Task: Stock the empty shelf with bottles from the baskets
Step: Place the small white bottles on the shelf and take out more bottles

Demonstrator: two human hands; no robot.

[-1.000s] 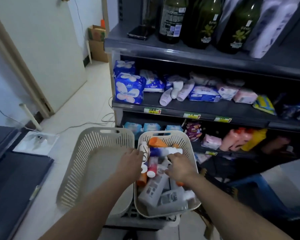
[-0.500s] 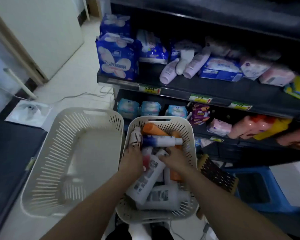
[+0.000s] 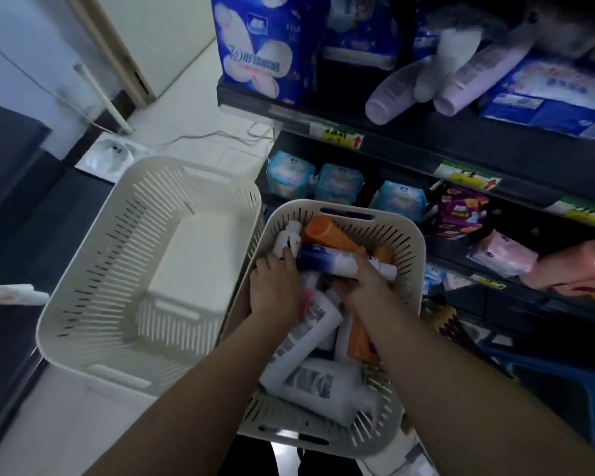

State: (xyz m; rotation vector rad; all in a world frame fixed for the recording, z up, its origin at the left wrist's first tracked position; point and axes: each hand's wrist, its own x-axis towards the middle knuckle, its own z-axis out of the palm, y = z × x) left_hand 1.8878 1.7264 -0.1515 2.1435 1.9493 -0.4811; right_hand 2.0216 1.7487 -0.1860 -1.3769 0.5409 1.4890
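Fingers (image 3: 364,266) of my right hand (image 3: 370,286) curl over the blue-and-white bottle (image 3: 327,264) lying across the full basket (image 3: 413,249) | left hand (image 3: 275,290) presses flat on the pile just left of it, grip unclear | I judge: lift one bottle clear before rising to the shelf | empty basket (image 3: 124,242) sits left.

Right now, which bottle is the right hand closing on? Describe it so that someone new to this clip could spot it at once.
Of the two cream baskets on the floor, take the full basket nearest the shelves. At its far end, just in front of an orange bottle, lies a blue-and-white bottle on its side, under the right hand. It is the only blue one in the pile.
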